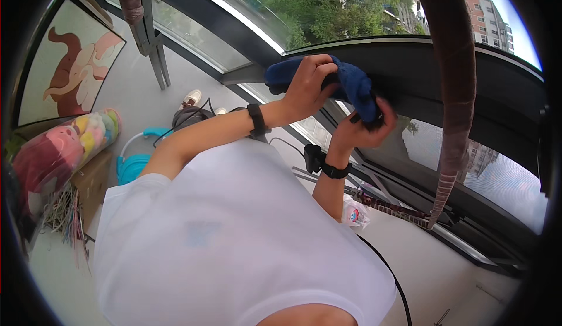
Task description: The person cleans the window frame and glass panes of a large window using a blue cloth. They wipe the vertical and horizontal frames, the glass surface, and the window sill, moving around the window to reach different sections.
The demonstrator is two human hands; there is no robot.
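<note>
A blue fabric pad (354,82) with dark parts along its underside is held up in front of the window frame. My left hand (309,86) grips its middle, fingers curled over the top edge of the fabric. At its lower right end, my right hand (371,126) holds the bunched blue fabric and a dark piece; the fingers partly hide this end. A black band (256,119) is around my left wrist. My right wrist wears another black band (337,170) with a small black device (314,158) on it.
Dark window frames (408,80) run close beyond my hands. A brown wrapped pole (454,76) stands at the right. On the left are a framed picture (35,80), bagged plush toys (66,146), a cardboard box (93,185) and a turquoise object (134,166). Black cable (390,269) passes beside me.
</note>
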